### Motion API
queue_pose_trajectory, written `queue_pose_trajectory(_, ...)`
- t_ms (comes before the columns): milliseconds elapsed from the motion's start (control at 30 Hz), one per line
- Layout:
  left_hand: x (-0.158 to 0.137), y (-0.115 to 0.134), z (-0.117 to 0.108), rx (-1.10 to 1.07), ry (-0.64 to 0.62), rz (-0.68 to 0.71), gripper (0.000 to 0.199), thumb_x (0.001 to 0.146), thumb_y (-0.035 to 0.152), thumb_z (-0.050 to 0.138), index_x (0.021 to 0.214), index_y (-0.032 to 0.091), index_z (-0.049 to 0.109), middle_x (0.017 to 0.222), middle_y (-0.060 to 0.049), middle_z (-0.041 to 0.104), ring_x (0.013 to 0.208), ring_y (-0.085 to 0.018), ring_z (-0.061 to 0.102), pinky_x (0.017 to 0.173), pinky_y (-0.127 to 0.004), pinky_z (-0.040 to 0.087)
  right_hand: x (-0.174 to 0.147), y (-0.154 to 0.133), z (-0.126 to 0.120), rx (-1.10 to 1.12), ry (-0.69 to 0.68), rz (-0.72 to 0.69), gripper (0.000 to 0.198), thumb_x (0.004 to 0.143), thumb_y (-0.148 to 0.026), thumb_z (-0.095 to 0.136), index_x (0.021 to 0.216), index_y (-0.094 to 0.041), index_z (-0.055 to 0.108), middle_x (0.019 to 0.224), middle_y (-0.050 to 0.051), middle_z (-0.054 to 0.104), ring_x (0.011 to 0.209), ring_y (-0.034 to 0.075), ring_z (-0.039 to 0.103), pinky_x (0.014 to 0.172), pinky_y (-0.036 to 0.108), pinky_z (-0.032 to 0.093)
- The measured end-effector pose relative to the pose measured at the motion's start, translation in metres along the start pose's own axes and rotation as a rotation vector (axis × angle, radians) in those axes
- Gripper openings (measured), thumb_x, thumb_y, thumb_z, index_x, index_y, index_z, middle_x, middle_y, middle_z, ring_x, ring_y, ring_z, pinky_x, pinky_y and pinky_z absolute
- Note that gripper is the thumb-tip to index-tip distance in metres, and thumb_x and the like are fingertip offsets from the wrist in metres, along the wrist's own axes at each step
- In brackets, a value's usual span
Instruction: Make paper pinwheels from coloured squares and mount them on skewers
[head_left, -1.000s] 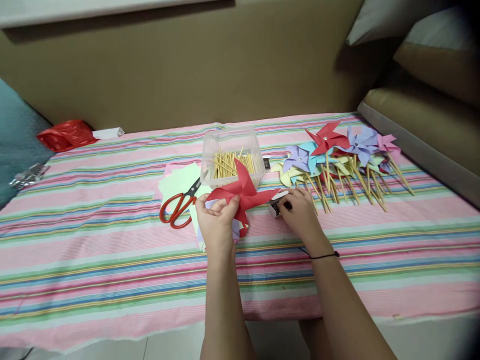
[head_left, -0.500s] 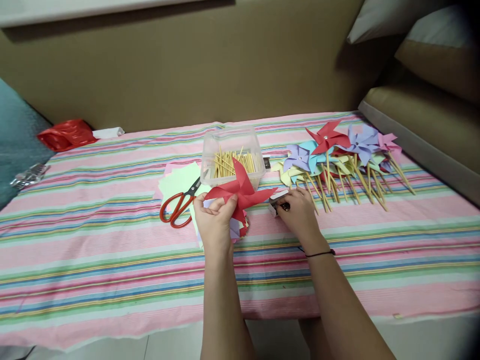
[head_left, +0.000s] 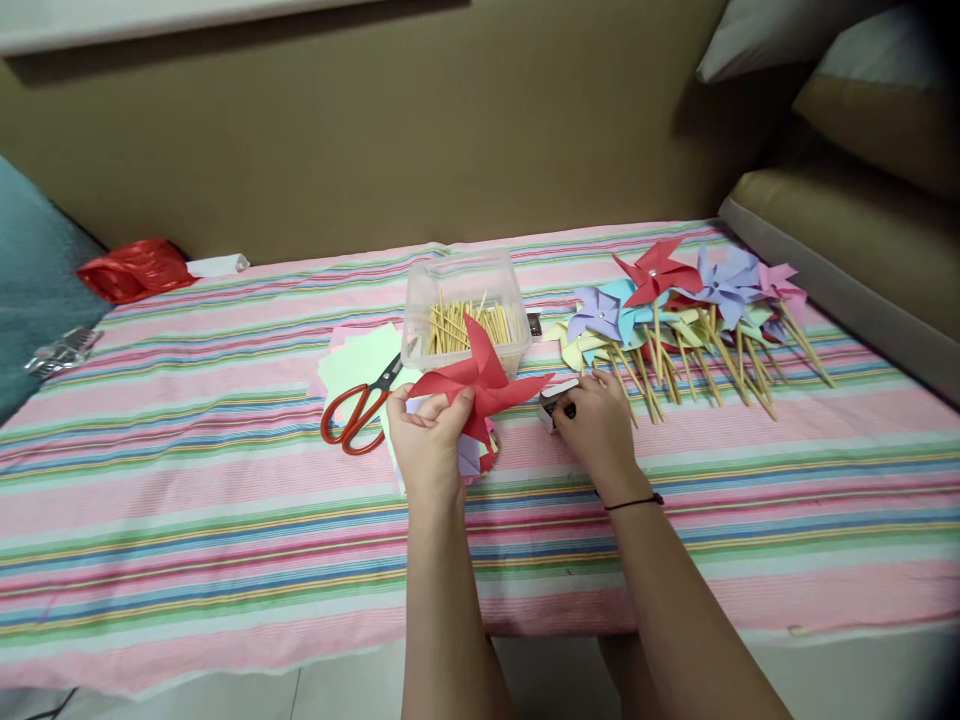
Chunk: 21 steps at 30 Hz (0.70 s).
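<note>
L hand (head_left: 429, 440) had its grip pinched on the red pinwheel (head_left: 489, 388), approx. mid-cloth, held up over paper sheets (head_left: 358, 358) & in front of the clear tub (head_left: 426, 278) w/ wooden sticks (head_left: 465, 330). R hand (head_left: 598, 425) had its fingertips at the small box (head_left: 547, 415), near the pinwheel's R tip; couldn't tell if that grip had closed on anything. Scissors (head_left: 384, 380) lay partly on the sheets, L of L hand. Stick-mounted pinwheels (head_left: 654, 275), var. colours, lay piled on the R side of the striped cloth (head_left: 225, 490).
</note>
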<state>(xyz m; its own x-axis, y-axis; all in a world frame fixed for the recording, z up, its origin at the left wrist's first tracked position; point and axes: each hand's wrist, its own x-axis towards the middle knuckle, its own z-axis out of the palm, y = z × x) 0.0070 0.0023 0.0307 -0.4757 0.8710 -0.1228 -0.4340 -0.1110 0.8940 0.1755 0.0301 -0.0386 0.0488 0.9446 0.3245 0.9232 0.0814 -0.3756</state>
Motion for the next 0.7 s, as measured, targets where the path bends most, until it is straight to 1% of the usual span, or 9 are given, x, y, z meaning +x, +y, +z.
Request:
queue_pose_trajectory(167,0.000,-0.001,-0.001,-0.009,-0.005,0.001,0.058,0.054,0.016,0.082,0.097,0.021,0.043,0.065,0.002,0.069,0.054,-0.013,0.065,0.062,-0.028,0.054,0.001,0.006,0.004,0.133,0.052,-0.021,0.020,0.072,-0.009,0.057,0.057,-0.019,0.065,0.099,0.011,0.072,0.111,0.034,0.052,0.096,0.051,0.038)
queue_pose_trajectory(233,0.001,0.000,-0.001,-0.009,-0.005,0.002,0.058,0.054,0.016,0.082,0.097,0.021,0.043,0.064,0.002,0.069,0.054,-0.013,0.065,0.062,-0.028,0.054,0.002,0.010,0.003,0.208,0.073,-0.027,0.020,0.071,-0.010,0.057,0.056,-0.020,0.064,0.098,0.010,0.073,0.108,0.031,0.056,0.101,0.050,0.037)
queue_pose_trajectory(333,0.001,0.000,-0.001,0.004,-0.005,-0.002,0.058,0.055,0.016,0.081,0.097,0.022,0.042,0.064,0.003,0.069,0.054,-0.013,0.065,0.063,-0.028,0.053,0.000,0.017,-0.006,0.281,0.138,-0.016,0.019,0.069,-0.013,0.059,0.053,-0.022,0.063,0.097,0.008,0.073,0.104,0.028,0.060,0.106,0.049,0.034)
queue_pose_trajectory(400,0.002,0.000,-0.001,0.013,-0.004,-0.005,0.058,0.056,0.016,0.081,0.098,0.021,0.042,0.065,0.002,0.069,0.055,-0.013,0.065,0.062,-0.027,0.053,-0.004,0.021,-0.016,0.292,0.183,0.010,0.016,0.067,-0.016,0.061,0.053,-0.022,0.063,0.097,0.008,0.073,0.103,0.028,0.061,0.105,0.049,0.035)
queue_pose_trajectory(467,0.002,0.000,0.000,0.027,0.004,0.002,0.058,0.056,0.017,0.080,0.098,0.021,0.040,0.064,0.003,0.069,0.055,-0.013,0.065,0.062,-0.026,0.053,-0.012,0.025,-0.027,0.262,0.184,0.062,0.012,0.065,-0.019,0.062,0.053,-0.022,0.064,0.094,0.009,0.073,0.100,0.030,0.062,0.101,0.050,0.038)
queue_pose_trajectory(533,0.002,0.000,0.001,0.059,0.014,0.027,0.059,0.055,0.015,0.079,0.098,0.022,0.038,0.060,0.005,0.067,0.053,-0.011,0.063,0.060,-0.023,0.051,-0.019,0.028,-0.036,0.207,0.110,0.123,0.011,0.063,-0.021,0.063,0.052,-0.022,0.064,0.086,0.010,0.072,0.093,0.030,0.063,0.096,0.049,0.040)
queue_pose_trajectory(567,0.002,-0.001,0.002,0.076,0.017,0.043,0.060,0.054,0.013,0.079,0.097,0.022,0.037,0.058,0.007,0.066,0.050,-0.010,0.062,0.058,-0.021,0.050,-0.022,0.029,-0.041,0.183,0.042,0.151,0.012,0.063,-0.021,0.062,0.051,-0.022,0.063,0.081,0.009,0.072,0.088,0.029,0.063,0.091,0.048,0.042)
queue_pose_trajectory(633,0.002,-0.002,0.004,0.096,0.010,0.064,0.062,0.053,0.012,0.079,0.097,0.023,0.036,0.055,0.009,0.063,0.047,-0.008,0.059,0.056,-0.019,0.048,-0.026,0.029,-0.048,0.153,-0.153,0.223,0.016,0.063,-0.021,0.060,0.047,-0.022,0.059,0.067,0.006,0.068,0.072,0.025,0.062,0.076,0.041,0.046)
queue_pose_trajectory(700,0.002,-0.004,0.005,0.090,-0.004,0.057,0.062,0.054,0.014,0.079,0.098,0.023,0.036,0.056,0.009,0.063,0.048,-0.009,0.059,0.055,-0.019,0.048,-0.027,0.028,-0.053,0.180,-0.364,0.294,0.020,0.065,-0.023,0.059,0.045,-0.023,0.055,0.056,0.003,0.063,0.061,0.022,0.058,0.061,0.034,0.042)
